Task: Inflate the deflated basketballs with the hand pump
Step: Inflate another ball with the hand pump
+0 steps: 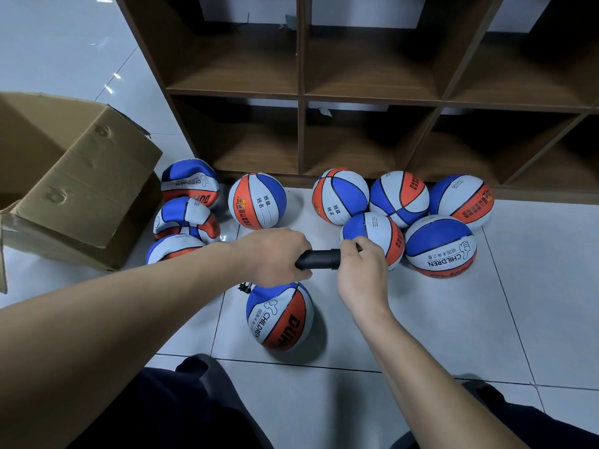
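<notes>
A black hand pump lies level between my hands above the floor. My left hand grips its barrel, and my right hand grips the handle end. A thin black hose runs from under my left hand down to a blue, white and orange basketball on the floor just below. Three flattened, deflated balls are stacked at the left beside the box. Several round balls sit along the shelf's foot, with one alone in the middle.
An open cardboard box lies on its side at the left. A dark wooden cubby shelf fills the back. The floor is pale tile. My dark-trousered knees show at the bottom edge.
</notes>
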